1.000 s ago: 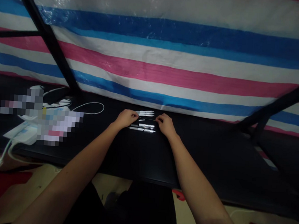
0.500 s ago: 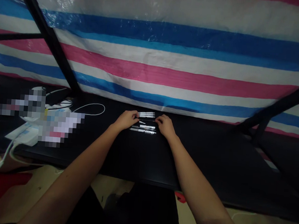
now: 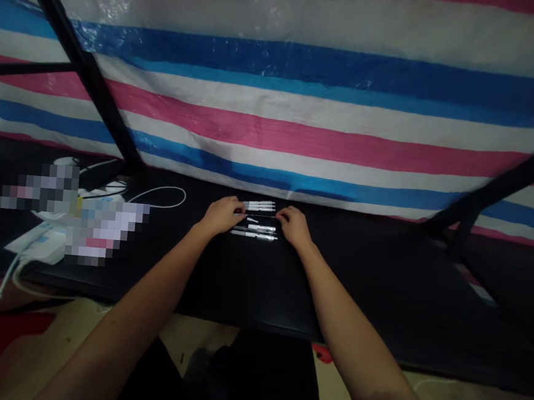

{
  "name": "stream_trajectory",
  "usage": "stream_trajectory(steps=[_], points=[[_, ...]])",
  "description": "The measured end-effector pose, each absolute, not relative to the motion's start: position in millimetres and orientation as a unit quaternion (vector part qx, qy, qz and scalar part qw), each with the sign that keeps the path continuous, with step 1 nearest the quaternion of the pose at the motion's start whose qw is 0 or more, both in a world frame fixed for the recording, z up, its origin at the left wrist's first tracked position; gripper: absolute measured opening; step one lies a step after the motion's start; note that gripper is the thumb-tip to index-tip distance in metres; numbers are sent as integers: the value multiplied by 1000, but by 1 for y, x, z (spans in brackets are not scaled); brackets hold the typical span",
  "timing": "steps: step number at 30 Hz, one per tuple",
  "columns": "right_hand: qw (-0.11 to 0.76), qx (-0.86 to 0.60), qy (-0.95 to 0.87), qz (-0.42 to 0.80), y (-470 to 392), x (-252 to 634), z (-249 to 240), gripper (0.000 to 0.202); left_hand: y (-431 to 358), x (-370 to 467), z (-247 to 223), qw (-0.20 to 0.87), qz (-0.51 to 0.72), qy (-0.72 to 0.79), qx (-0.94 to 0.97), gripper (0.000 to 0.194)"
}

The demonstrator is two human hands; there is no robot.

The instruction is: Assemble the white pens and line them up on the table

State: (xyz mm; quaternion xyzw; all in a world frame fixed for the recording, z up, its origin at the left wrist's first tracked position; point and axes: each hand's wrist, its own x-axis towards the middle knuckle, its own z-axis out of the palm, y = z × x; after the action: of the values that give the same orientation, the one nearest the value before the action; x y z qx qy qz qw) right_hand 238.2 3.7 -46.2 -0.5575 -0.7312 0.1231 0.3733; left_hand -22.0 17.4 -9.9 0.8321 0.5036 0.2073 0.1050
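Note:
A thin dark pen refill (image 3: 265, 216) stretches between my two hands, close above the black tabletop. Its left end meets the pinched fingers of my left hand (image 3: 224, 214), and my right hand (image 3: 294, 225) has thumb and fingers closed on the other end. Several white pens (image 3: 260, 205) lie side by side just beyond the refill. Nearer to me are a small white pen piece (image 3: 252, 220), a white and clear pen barrel (image 3: 261, 228) and another pen with a clear part (image 3: 264, 237). My left fingers partly cover the pens' left ends.
A black padded table (image 3: 242, 284) carries everything. To the left are a white power strip (image 3: 41, 247), cables and blurred packets (image 3: 107, 230). Black metal bars (image 3: 87, 75) slant at both sides. A striped plastic sheet (image 3: 301, 122) hangs behind the table.
The view has shifted very slightly. Both hands stay at nearly the same spots around the refill, and the pens lie as before.

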Motion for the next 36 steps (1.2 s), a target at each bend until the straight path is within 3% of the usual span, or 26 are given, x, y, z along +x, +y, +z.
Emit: stream_trajectory(steps=[5, 9, 14, 24, 36], points=[[417, -537, -719, 143, -1, 228, -39, 12, 16, -18, -8, 118, 252, 454, 846, 9], [453, -498, -722, 162, -7, 213, -34, 12, 12, -13, -6, 164, 275, 432, 843, 19], [468, -475, -717, 202, -9, 204, -34, 11, 7, -7, -6, 137, 247, 438, 853, 22], [351, -487, -737, 312, -3, 244, -30, 11, 13, -30, 5, 93, 188, 553, 807, 16], [351, -474, -753, 291, -4, 249, -32, 15, 15, -33, 6, 88, 127, 594, 789, 16]])
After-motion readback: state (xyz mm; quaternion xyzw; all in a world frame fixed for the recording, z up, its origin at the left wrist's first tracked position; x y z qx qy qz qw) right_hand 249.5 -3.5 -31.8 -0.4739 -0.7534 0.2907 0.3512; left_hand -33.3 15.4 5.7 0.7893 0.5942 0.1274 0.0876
